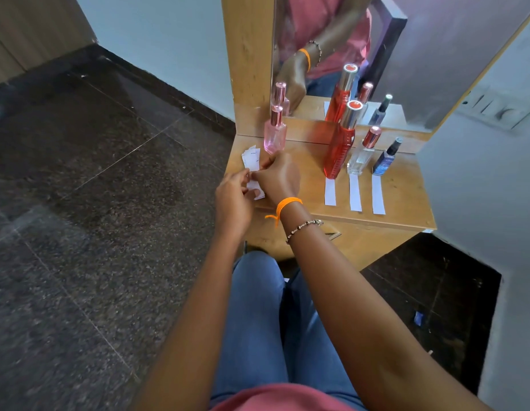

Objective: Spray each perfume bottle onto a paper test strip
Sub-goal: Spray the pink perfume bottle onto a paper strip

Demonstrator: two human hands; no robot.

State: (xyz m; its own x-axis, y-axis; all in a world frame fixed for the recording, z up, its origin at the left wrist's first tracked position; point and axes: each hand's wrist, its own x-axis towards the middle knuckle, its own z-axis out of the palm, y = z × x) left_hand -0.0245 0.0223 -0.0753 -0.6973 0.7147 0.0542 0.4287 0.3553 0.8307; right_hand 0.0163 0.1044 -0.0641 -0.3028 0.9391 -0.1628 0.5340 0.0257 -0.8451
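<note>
- We see our right hand (277,176) curled over, its fingers pinched shut on a small white paper strip (255,188).
- Our left hand (232,195) meets it, fingers bent and pinching the same strip from the other side.
- Both hands sit at the left end of the wooden table (400,200).
- An orange thread (287,203) and a bead bracelet (302,226) go around our right wrist.
- Just behind the hands lies a little pile of white strips (250,157).
- A pink bottle (275,133) stands upright right behind the pile.
- Farther right stand a tall red bottle (341,143), a clear bottle (363,152) and a small blue bottle (387,157), side by side.
- One white strip lies flat in front of each of those three: first strip (330,191), second strip (355,193), third strip (378,195).
- A mirror (421,54) stands behind the table.
</note>
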